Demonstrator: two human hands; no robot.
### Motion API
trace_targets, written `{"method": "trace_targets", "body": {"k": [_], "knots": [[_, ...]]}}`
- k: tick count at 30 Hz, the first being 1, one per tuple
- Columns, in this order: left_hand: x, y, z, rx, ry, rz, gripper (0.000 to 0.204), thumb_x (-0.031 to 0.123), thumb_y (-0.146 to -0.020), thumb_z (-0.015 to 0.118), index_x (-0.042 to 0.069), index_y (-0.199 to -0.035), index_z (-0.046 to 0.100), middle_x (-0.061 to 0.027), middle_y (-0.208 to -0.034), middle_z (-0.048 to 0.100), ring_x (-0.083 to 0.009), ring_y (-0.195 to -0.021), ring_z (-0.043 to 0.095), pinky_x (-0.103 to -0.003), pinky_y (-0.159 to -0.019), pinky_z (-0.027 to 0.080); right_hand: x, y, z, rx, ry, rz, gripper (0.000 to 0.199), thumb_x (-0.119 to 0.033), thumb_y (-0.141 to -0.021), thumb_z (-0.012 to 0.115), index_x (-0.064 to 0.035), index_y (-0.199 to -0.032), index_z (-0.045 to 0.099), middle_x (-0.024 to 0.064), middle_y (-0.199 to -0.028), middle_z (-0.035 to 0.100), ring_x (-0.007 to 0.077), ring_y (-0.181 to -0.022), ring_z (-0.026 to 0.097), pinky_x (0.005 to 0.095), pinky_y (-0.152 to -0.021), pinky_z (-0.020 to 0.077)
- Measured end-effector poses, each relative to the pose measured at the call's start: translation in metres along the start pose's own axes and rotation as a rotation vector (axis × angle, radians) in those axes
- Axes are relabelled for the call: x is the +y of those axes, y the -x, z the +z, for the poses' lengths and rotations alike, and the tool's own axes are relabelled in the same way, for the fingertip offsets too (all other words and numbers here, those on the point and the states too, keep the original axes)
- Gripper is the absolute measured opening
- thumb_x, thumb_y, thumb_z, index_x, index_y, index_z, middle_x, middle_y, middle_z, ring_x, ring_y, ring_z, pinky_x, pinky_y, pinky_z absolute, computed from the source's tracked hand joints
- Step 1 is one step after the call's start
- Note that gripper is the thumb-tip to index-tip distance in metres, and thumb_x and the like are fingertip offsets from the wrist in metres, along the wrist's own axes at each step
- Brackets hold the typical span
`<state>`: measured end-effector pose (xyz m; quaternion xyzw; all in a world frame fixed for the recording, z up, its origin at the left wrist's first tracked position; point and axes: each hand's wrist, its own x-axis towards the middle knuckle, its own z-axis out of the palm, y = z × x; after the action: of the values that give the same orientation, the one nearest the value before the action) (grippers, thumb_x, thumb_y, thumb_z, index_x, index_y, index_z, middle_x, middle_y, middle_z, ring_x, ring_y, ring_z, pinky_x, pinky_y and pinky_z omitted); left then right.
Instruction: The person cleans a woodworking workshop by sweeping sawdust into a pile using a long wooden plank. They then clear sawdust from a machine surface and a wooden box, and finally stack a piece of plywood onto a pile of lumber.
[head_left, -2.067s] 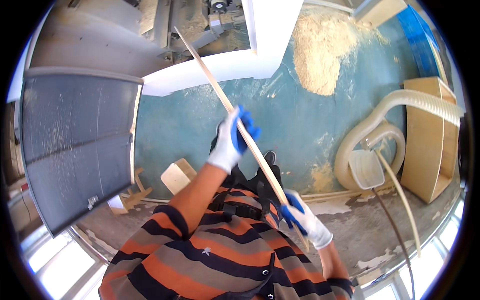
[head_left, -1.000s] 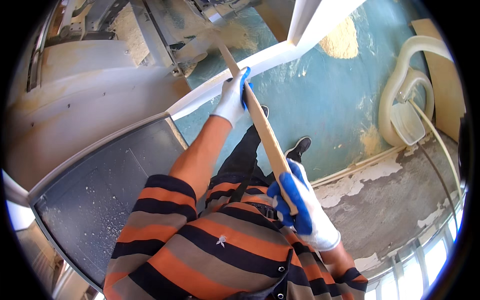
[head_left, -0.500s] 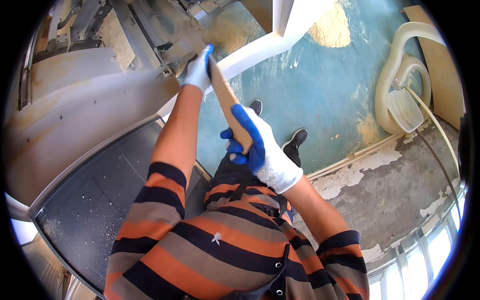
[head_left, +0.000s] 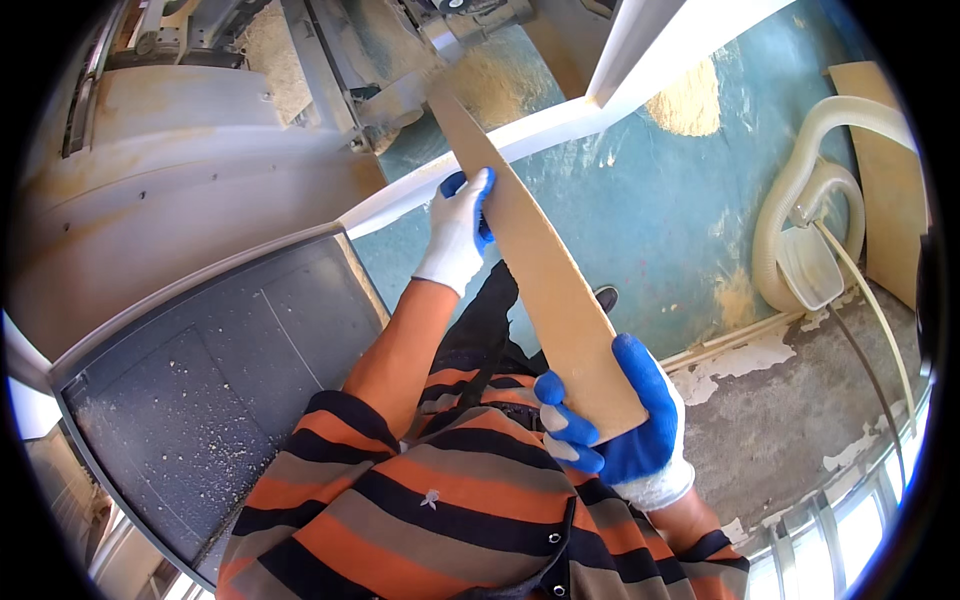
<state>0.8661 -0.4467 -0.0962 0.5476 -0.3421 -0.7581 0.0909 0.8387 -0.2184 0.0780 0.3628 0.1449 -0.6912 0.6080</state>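
Note:
A long, thin tan wooden board (head_left: 545,275) with one curved edge slants across in front of me, its narrow end far and its wide end close to my body. My left hand (head_left: 464,218), in a white glove with blue coating, grips the board's left edge about midway, thumb on the upper face. At the near end my right hand (head_left: 645,420), gloved alike, is wrapped round the board's wide end, fingers on one side and thumb on the other. The far tip is in front of a sawdust-covered machine (head_left: 390,95).
At left lies a dark panel (head_left: 200,400) sprinkled with chips, beside a large pale machine housing (head_left: 200,170). A white frame (head_left: 560,125) crosses ahead. Sawdust (head_left: 690,100) lies on the blue floor (head_left: 640,240). A pale hose (head_left: 785,170) and plastic bin (head_left: 810,268) stand right.
The board has come closer to my body and turned, so its broad face now shows. My right hand has moved down and right with it, and my left hand sits nearer its middle.

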Motion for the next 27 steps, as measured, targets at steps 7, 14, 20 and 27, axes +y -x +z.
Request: {"method": "trace_targets", "body": {"k": [7, 14, 20, 27], "knots": [[0.003, -0.042, -0.009, -0.098, 0.234, -0.077, 0.027, 0.025, -0.088, 0.065, 0.002, -0.103, 0.059, -0.0058, -0.09, 0.064, -0.0164, -0.079, 0.063, -0.031, -0.068, 0.053, -0.002, -0.062, 0.002, -0.088, -0.054, 0.008, 0.048, -0.046, -0.096, 0.041, -0.0038, -0.118, 0.049, 0.0137, -0.091, 0.057, 0.0177, -0.064, 0.05, 0.0278, -0.048, 0.0368], [0.028, -0.104, -0.035, -0.163, 0.179, -0.074, 0.015, 0.017, -0.086, 0.063, 0.004, -0.095, 0.064, -0.0067, -0.09, 0.066, -0.0176, -0.082, 0.063, -0.031, -0.074, 0.052, -0.008, -0.116, 0.031, -0.483, -0.231, -0.032, 0.053, -0.044, -0.094, 0.043, -0.0015, -0.126, 0.041, 0.0157, -0.096, 0.051, 0.0168, -0.067, 0.045, 0.0263, -0.051, 0.035], [0.032, -0.06, -0.039, -0.182, 0.131, -0.024, 0.021, 0.019, -0.088, 0.062, 0.004, -0.103, 0.06, -0.0078, -0.092, 0.065, -0.0196, -0.083, 0.063, -0.032, -0.077, 0.051, 0.01, -0.099, 0.004, -0.351, -0.065, 0.032, 0.052, -0.047, -0.096, 0.04, -0.0075, -0.13, 0.044, 0.0207, -0.098, 0.06, 0.0239, -0.067, 0.054, 0.0279, -0.045, 0.0359], [0.012, -0.096, -0.038, -0.245, 0.215, -0.055, 0.019, 0.019, -0.087, 0.065, 0.006, -0.099, 0.061, -0.0052, -0.094, 0.064, -0.0165, -0.082, 0.063, -0.029, -0.074, 0.051, 0.013, -0.105, -0.006, -0.314, 0.06, -0.089, 0.055, -0.049, -0.096, 0.038, -0.0044, -0.128, 0.044, 0.0201, -0.096, 0.058, 0.0199, -0.067, 0.053, 0.025, -0.044, 0.0351]]}}
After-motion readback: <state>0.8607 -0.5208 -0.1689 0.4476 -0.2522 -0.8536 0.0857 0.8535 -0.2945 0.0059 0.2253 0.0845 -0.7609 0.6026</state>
